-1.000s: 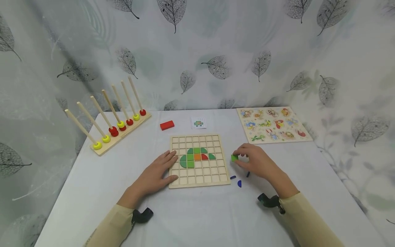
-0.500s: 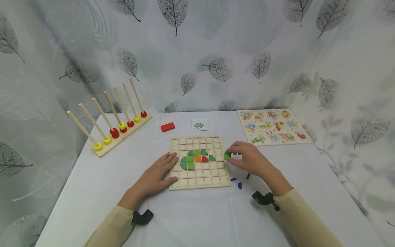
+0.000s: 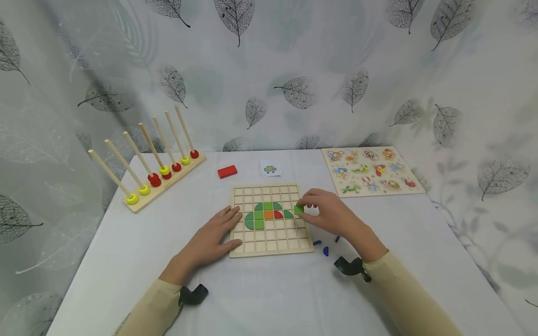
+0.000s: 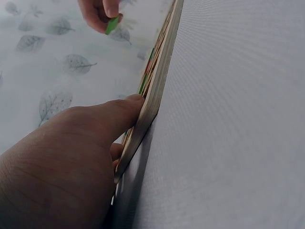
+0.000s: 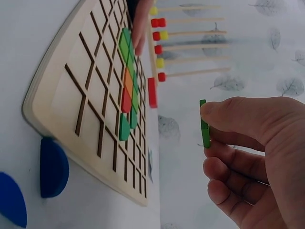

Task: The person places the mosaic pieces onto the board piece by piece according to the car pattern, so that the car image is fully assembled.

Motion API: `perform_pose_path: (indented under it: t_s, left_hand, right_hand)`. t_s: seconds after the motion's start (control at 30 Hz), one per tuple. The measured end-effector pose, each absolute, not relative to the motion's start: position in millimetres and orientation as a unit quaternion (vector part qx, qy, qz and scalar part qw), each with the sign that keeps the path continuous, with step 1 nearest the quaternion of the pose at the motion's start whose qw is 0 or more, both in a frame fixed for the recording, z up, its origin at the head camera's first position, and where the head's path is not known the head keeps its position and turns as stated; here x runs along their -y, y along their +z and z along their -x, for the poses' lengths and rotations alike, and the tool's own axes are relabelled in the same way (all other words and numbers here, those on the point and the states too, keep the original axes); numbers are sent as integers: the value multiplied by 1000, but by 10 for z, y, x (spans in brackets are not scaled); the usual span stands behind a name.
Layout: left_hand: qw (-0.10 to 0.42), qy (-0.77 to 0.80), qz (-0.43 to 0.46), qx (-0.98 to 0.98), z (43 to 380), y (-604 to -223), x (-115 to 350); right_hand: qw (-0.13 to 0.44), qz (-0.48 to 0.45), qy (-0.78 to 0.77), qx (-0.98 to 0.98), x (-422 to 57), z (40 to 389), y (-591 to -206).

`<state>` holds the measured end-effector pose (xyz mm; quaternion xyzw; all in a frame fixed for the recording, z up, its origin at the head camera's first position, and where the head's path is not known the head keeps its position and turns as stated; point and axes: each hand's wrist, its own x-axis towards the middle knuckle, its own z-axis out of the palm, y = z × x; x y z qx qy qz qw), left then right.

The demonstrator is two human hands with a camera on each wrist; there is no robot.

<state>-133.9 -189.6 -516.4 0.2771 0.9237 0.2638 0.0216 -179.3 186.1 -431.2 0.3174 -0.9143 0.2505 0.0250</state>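
My right hand [image 3: 329,212] pinches a light green square tile [image 3: 299,210] above the right side of a wooden grid board [image 3: 286,242]. In the right wrist view the tile [image 5: 204,124] is seen edge-on between thumb and finger, apart from the board. Set in the grid are light and dark green pieces [image 3: 259,224], an orange square [image 3: 268,214] and a red quarter-round [image 3: 278,214]. My left hand [image 3: 212,238] rests at the board's left edge, fingertips on the rim; the left wrist view shows its thumb [image 4: 128,109] touching that edge.
Small blue pieces, one a half-round [image 3: 325,251], lie at the board's lower right. Behind the board are a red block [image 3: 227,171] and a pattern card [image 3: 270,168]. A peg stand [image 3: 166,184] with beads stands back left, an insect puzzle [image 3: 374,171] back right.
My right hand has moved left with the green tile, from the tablecloth right of the board to over the board's right side. The left hand has stayed at the board's left edge.
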Motion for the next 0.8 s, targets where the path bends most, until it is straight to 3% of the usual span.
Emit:
perform_pose_path:
  t_s: [0.8]
  left_hand:
    - [27, 257, -273, -927, 1350, -5202, 1911]
  right_hand:
    - [12, -358, 263, 896, -1533, 1821, -4329]
